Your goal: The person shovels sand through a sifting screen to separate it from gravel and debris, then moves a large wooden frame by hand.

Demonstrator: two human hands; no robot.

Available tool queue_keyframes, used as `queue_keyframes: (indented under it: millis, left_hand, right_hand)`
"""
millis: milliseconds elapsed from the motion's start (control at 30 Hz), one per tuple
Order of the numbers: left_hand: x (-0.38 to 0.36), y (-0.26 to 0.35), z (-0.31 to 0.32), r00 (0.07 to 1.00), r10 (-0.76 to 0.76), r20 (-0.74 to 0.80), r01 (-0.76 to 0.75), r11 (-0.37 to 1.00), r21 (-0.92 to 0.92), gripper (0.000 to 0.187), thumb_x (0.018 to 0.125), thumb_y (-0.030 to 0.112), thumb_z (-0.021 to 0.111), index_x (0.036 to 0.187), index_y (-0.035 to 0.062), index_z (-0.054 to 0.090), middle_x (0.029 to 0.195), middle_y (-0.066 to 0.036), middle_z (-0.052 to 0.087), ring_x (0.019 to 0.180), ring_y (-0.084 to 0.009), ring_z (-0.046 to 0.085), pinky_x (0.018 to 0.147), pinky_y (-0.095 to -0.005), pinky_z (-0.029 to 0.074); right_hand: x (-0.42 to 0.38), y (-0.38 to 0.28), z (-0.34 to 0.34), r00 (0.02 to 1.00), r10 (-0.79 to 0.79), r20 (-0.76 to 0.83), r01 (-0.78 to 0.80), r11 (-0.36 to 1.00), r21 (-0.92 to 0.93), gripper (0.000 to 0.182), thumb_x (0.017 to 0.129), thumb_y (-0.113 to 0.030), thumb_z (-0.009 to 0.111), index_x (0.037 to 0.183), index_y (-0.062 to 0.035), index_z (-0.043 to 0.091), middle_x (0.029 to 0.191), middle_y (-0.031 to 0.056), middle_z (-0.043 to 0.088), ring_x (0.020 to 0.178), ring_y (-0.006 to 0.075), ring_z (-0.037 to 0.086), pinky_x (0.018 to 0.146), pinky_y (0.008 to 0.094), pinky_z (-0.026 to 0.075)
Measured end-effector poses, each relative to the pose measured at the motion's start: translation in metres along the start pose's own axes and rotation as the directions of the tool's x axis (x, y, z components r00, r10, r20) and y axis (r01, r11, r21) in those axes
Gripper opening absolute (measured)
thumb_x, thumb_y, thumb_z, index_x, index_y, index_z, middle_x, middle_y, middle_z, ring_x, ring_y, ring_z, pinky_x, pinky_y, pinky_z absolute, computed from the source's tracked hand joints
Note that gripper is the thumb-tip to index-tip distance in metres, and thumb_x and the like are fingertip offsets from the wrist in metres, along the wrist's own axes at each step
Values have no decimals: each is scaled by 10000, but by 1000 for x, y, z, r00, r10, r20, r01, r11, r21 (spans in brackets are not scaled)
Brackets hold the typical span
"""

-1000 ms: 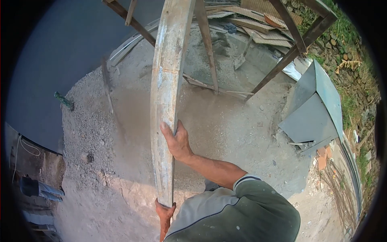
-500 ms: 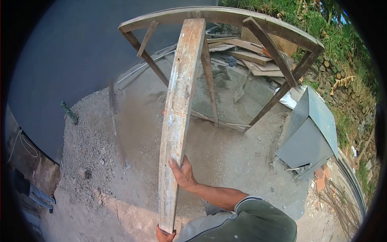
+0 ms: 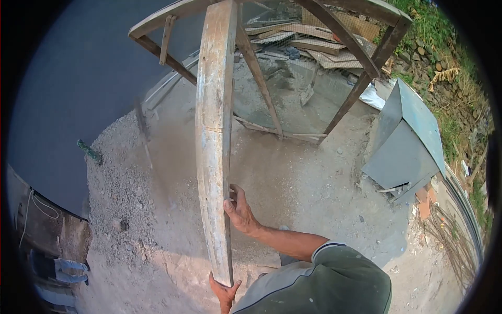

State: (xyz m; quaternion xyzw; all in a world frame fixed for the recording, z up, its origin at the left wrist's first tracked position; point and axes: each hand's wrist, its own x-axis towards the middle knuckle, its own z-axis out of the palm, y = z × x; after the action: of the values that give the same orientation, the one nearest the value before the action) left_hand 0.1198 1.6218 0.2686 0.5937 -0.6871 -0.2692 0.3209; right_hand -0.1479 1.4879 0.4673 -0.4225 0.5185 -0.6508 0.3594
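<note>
A long, worn wooden beam point(image 3: 212, 131) with pale paint smears runs away from me, its far end overlapping the top rail of a wooden frame point(image 3: 355, 94). My left hand point(image 3: 224, 294) holds the beam's near end from below, thumb on one side and fingers on the other. Farther along, my right hand point(image 3: 241, 213) is at the beam's right side. Its fingers are loosely bent and apart, with the thumb tip right at the beam's edge.
Wire mesh and stacked boards point(image 3: 319, 47) lie behind the frame. A grey sheet-metal box point(image 3: 405, 141) stands at right, near thin rods point(image 3: 449, 240). Gravel point(image 3: 123, 188) covers the left ground beside dark water point(image 3: 78, 89). A person's legs point(image 3: 70, 269) show at lower left.
The beam and frame have shifted left and up in view. My right hand has loosened from over the beam to its right side. My left hand shows more fully under the near end.
</note>
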Motion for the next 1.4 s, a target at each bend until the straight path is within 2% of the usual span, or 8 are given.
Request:
queue_keyframes:
  millis: [233,333,533,733,900,1200,1333,1400]
  left_hand:
    - [-17,-31,13,971,-50,-232,81,989,125,1071,546,469,770,1299,-79,241,1240,-268,337,1157,-375,354,968,-449,288]
    - [-14,-25,28,879,95,-468,139,887,441,966,641,516,699,1308,-40,278,1240,-266,374,1112,-389,416,921,-459,356]
    - [-18,19,119,889,-144,-434,362,802,475,924,661,509,687,1299,-38,302,1227,-266,399,1091,-385,441,907,-458,370]
    - [7,69,232,775,-624,105,512,716,475,889,678,502,677,1291,-36,323,1216,-266,420,1072,-382,463,894,-458,382]
    - [96,230,279,784,-334,524,231,940,253,779,747,458,634,1272,-46,357,1184,-266,469,1048,-352,498,872,-426,410]
    - [240,424,373,936,-11,353,146,922,-359,713,798,409,610,1295,-24,338,1194,-182,468,1078,-257,472,895,-340,386]
    - [271,460,440,924,60,377,139,868,-477,683,785,333,647,1287,-20,347,1163,-179,493,1068,-263,487,906,-359,386]
    - [275,460,456,817,-101,568,224,963,-151,657,762,324,664,1252,-15,387,1136,-182,516,1063,-268,500,909,-363,389]
  right_hand:
    - [-48,60,-76,846,448,288,-365,882,-298,694,831,-566,454,1153,47,415,1048,250,513,1033,304,506,868,386,410]
    - [-67,65,-148,721,562,405,-129,684,-718,597,810,-488,527,1121,19,471,1016,243,556,985,345,544,823,407,434]
    - [-101,59,-318,827,540,157,-234,585,-777,444,782,-310,586,1110,-26,491,922,205,603,903,364,570,767,427,449]
    - [-73,-8,-468,866,296,-402,-474,743,-473,350,777,-164,583,1083,-17,498,747,145,614,688,294,600,645,370,454]
    - [-1,-1,-535,798,99,-595,-427,788,-443,364,777,-182,581,1089,-12,497,748,132,612,715,299,598,667,381,450]
    - [177,36,-604,897,150,-415,-325,860,-393,477,776,-312,596,1125,-5,490,874,180,613,851,327,590,744,401,448]
    - [248,104,-676,851,265,-454,-510,624,-592,464,774,-330,576,1119,-28,507,1021,215,582,992,355,544,824,425,434]
    - [257,138,-709,685,473,-554,-728,422,-540,430,773,-300,563,1114,-42,522,1069,208,573,1034,356,529,855,427,429]
